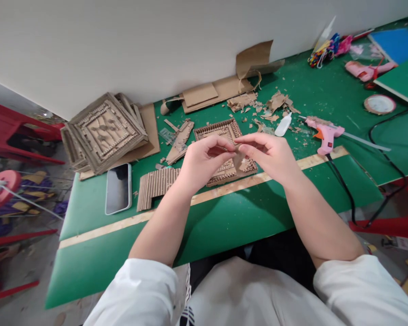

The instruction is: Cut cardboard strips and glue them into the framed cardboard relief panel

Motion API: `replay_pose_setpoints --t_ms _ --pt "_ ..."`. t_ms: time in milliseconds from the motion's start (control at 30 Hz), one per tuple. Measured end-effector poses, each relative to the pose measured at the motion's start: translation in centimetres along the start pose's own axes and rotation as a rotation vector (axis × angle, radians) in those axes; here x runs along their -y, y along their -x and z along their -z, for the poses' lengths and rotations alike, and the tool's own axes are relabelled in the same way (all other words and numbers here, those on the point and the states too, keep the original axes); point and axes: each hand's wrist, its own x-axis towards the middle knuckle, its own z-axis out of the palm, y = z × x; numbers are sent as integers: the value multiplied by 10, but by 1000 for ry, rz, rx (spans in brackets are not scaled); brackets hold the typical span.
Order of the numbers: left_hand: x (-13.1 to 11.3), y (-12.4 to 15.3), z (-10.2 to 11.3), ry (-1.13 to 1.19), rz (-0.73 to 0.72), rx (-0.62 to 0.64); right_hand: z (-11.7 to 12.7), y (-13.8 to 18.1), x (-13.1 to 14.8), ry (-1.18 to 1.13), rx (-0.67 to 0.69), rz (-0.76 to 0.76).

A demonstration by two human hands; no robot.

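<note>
My left hand [206,159] and my right hand [269,151] meet at the fingertips over a square corrugated cardboard frame [204,131] that lies on the green table. Between the pinched fingers of both hands is a small brown cardboard piece [240,159], partly hidden by the fingers. Left of the frame lies a ribbed sheet of corrugated cardboard [156,183], its right end covered by my left wrist. A white glue bottle [284,124] rests just beyond my right hand. To the right is a pink glue gun [324,132] with a clear glue stick in its back.
Finished-looking cardboard frames [105,129] are stacked at the left, with a phone [118,188] in front. Torn cardboard scraps [279,103] litter the back, near flat cardboard sheets [204,95]. A tape roll [380,104], another pink glue gun [363,71] and a black cable [387,158] lie right.
</note>
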Motion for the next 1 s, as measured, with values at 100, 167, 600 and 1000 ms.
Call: replay_pose_setpoints --t_ms 100,167,600,1000 --pt "1 1 0 -109 -95 -6 -5 -1 -2 -110 -2 -52" --pt "2 0 0 -191 -187 -6 -7 -1 -3 -189 0 -98" --pt "3 0 0 50 -11 39 -8 -3 -5 -197 -77 -87" --pt "5 -4 3 203 180 78 -8 4 1 150 -95 269"
